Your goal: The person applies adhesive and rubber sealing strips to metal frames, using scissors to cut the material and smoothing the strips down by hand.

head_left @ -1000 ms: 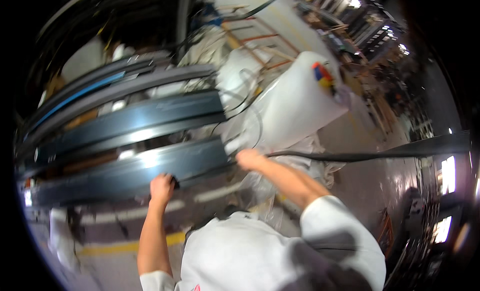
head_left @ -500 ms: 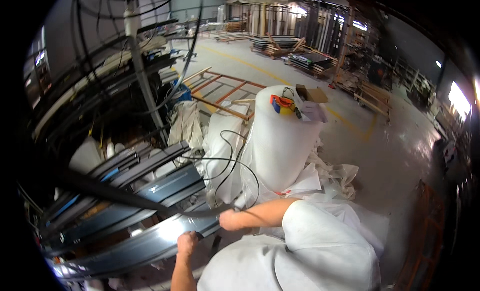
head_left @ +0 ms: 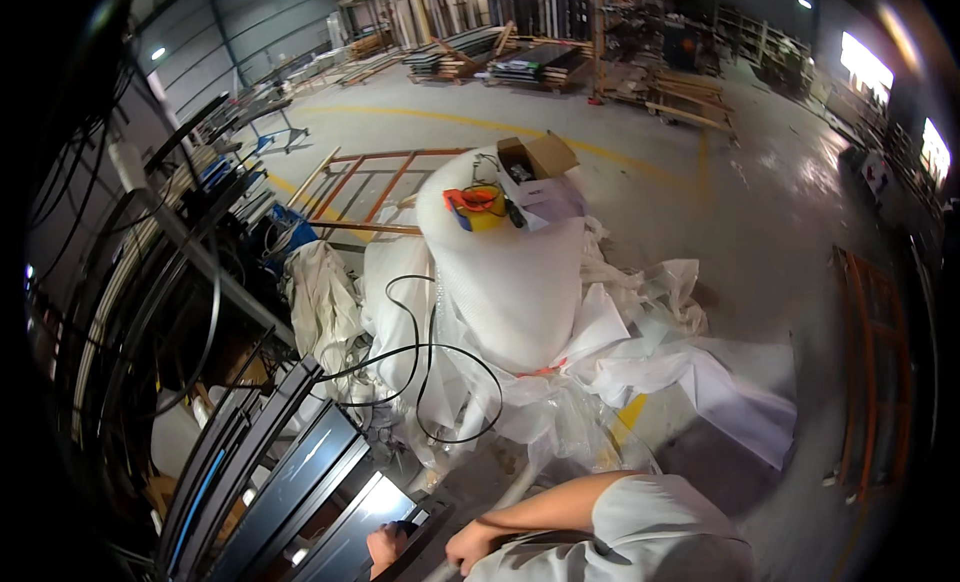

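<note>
Black cable (head_left: 430,362) across wrapped roll (head_left: 510,272)

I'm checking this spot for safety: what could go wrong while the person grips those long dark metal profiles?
The black cable loops loose over the white wrapping on the floor, close to the person, so a foot could likely catch. The left hand and right hand grip the metal profiles at their ends, where fingers might get pinched if the stacked lengths shift.

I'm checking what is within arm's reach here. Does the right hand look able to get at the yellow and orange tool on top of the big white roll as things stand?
Probably not. The right hand grips the dark metal profile close to the body, while the tool sits atop the tall roll, beyond heaped plastic sheeting and a looping black cable.
</note>
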`<state>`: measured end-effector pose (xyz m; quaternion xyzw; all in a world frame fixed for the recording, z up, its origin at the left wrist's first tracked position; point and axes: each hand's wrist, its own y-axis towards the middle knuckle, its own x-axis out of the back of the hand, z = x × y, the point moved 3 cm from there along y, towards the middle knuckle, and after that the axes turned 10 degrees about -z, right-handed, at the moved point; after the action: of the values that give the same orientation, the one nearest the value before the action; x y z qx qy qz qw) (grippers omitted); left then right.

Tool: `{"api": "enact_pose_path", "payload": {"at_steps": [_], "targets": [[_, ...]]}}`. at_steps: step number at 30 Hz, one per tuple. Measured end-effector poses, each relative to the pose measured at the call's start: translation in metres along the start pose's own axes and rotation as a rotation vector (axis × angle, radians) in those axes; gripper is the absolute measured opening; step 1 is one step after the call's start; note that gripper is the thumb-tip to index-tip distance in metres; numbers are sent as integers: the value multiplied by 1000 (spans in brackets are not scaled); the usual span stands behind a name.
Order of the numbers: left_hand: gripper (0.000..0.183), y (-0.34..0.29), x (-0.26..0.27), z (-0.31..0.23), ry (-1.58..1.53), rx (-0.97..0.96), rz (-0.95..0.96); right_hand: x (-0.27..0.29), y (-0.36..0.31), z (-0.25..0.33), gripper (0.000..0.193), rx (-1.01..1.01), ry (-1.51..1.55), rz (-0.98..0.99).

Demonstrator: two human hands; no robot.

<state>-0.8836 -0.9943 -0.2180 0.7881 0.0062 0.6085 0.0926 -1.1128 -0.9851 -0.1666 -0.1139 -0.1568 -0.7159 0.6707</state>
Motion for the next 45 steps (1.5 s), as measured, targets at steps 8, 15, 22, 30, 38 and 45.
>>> {"api": "enact_pose_path", "payload": {"at_steps": [8,15,22,30,38,45], "targets": [[34,-20,-25,28,-256,264,251,159,-221,-30,40,-578,-389,-1006],[29,28,-37,-52,-172,492,379,444,-472,-33,41,-798,-715,-2453],[24,88,-80,-164,-154,760,561,516,-511,-147,22,-655,-453,-2485],[20,140,-58,-252,-230,878,518,546,-422,-66,34,-572,-619,-1863],[28,403,-4,-432,-174,-30,1,567,-491,-145,32,109,533,-2192],[66,609,10,-572,22,-439,-303,593,-515,-134,21,-410,199,-1831]]}}
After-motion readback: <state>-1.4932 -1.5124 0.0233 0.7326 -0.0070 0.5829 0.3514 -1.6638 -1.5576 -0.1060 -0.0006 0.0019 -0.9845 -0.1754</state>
